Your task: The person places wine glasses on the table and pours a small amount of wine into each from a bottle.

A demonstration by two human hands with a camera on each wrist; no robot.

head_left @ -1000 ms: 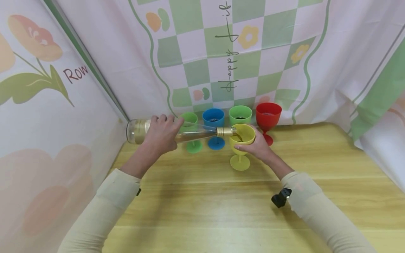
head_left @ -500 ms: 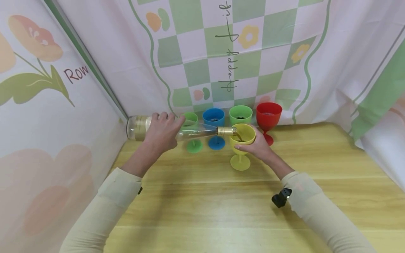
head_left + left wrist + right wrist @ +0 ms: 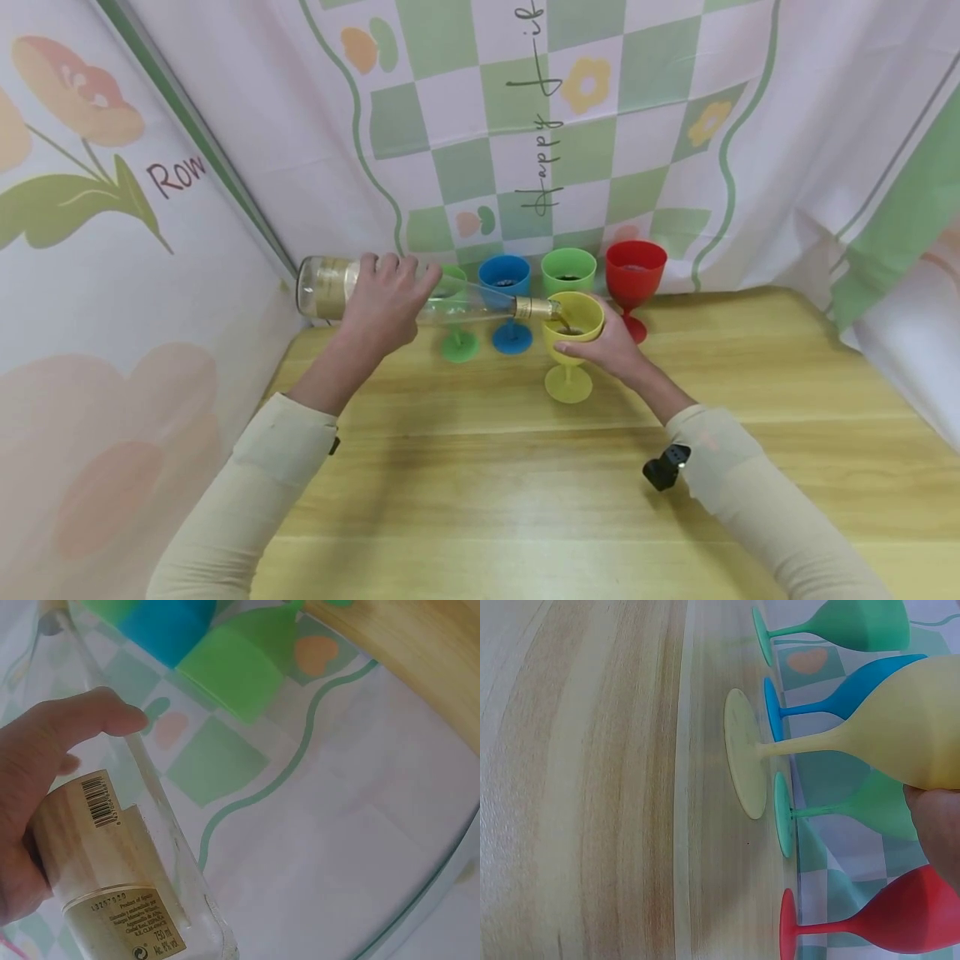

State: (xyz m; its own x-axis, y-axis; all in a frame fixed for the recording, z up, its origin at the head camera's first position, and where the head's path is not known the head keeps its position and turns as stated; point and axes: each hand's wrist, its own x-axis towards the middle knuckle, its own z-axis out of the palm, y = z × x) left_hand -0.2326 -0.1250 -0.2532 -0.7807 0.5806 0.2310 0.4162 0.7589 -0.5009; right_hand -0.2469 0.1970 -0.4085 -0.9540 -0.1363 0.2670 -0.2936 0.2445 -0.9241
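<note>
My left hand [image 3: 386, 304] grips a clear glass wine bottle [image 3: 472, 302] round its body, tilted with its base higher than its gold-collared mouth. Dark liquid runs from the mouth into a yellow goblet [image 3: 567, 354], where some liquid shows inside. My right hand [image 3: 611, 342] holds that goblet round its bowl, thumb on the near side. In the left wrist view a paper label [image 3: 124, 922] with small print faces the camera on the bottle. The goblet's stem and round foot [image 3: 744, 754] show in the right wrist view; most of the right hand lies outside that view.
Behind stand a green goblet [image 3: 459, 343], a blue goblet [image 3: 504, 271], a second green goblet [image 3: 568, 265] and a red goblet [image 3: 636, 279], in a row along the curtain [image 3: 525, 158]. Dark liquid shows in several. They stand on a wooden table [image 3: 487, 492].
The bottle's base has risen in my left hand, so the bottle slopes more steeply. More liquid shows in the yellow goblet. My right hand holds its place.
</note>
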